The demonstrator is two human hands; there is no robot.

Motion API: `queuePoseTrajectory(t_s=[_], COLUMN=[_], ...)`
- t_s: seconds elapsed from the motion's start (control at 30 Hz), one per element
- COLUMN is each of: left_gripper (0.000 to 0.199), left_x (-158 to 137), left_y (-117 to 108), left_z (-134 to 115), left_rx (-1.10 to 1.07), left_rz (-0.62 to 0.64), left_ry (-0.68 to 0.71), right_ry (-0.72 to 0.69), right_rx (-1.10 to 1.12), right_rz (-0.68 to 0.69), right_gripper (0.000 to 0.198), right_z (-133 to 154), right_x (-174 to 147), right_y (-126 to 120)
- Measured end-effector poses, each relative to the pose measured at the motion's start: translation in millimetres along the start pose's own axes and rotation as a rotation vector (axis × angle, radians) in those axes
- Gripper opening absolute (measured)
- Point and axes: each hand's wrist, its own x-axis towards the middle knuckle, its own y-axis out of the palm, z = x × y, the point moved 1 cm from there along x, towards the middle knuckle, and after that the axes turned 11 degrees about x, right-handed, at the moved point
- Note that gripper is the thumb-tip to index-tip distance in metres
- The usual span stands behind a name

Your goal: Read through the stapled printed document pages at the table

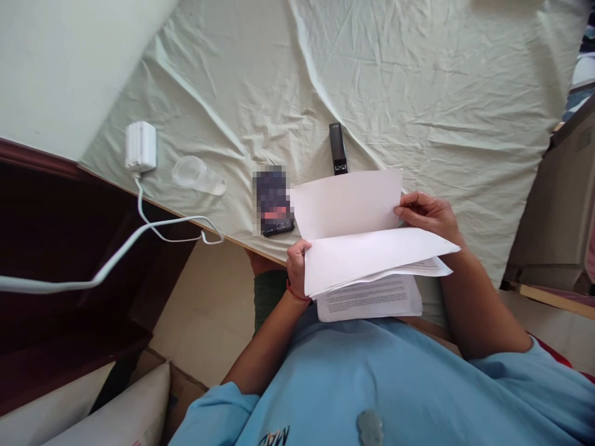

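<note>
Papers (367, 260), a stack, held before the shirt (344, 378); left hand (297, 265) grips their left edge, right hand (430, 214) pinches the raised sheet (348, 201) between thumb and fingers; stapler (338, 147) just beyond, phone (273, 201) to the left, both on cloth (441, 93)

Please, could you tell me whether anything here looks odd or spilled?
The cloth is rumpled, with long creases, rather than smooth. Left of the papers, blocky pixelation covers most of the dark device, which looks unnatural. I see no spill.

White paper sheets (372, 257), loosely stacked, one blank-faced sheet (348, 203) angled apart, printed lowest page (372, 300)
</note>
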Motion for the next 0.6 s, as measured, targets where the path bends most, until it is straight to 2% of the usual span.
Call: queuePoseTrajectory(t_s=[0.1,0.47,0.6], left_gripper=[0.035,0.047,0.050], left_x=[0.7,2.1,3.8], left_y=[-0.2,-4.0,-6.5], left_z=[-1.4,-2.4,-6.7], left_rx=[0.017,0.046,0.046], left_rz=[-0.019,0.067,0.057], left_ry=[0.034,0.048,0.069], right_ry=[0.000,-0.002,0.007], right_rx=[0.002,0.092,0.120], right_rz=[0.005,0.048,0.062], right_gripper=[0.022,0.023,0.023], right_z=[0.3,5.4,8.7], right_x=[-0.2,-7.4,-11.8], right_y=[0.0,0.6,1.6])
